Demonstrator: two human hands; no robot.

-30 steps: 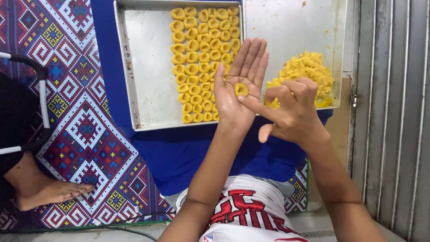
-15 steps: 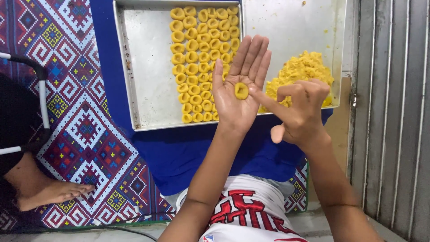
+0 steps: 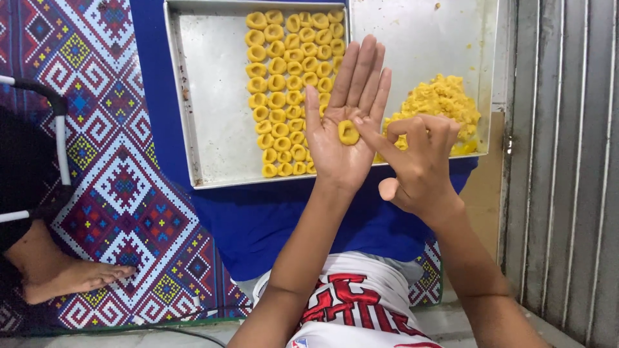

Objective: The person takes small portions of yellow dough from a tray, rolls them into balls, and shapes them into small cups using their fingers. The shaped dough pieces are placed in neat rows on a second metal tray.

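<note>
Yellow dough ring: lies flat on the open, fingers-straight palm of the left hand, above the baking tray; right hand, loosely curled and holding nothing, points its forefinger just beside the ring's right edge.

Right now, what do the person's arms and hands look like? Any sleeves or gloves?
Both arms are bare to past the elbow, with no sleeves showing. The left hand and right hand have no gloves, rings, watch or bracelets. Fingers are slim with short nails. Below them is a white top with red lettering.
</note>
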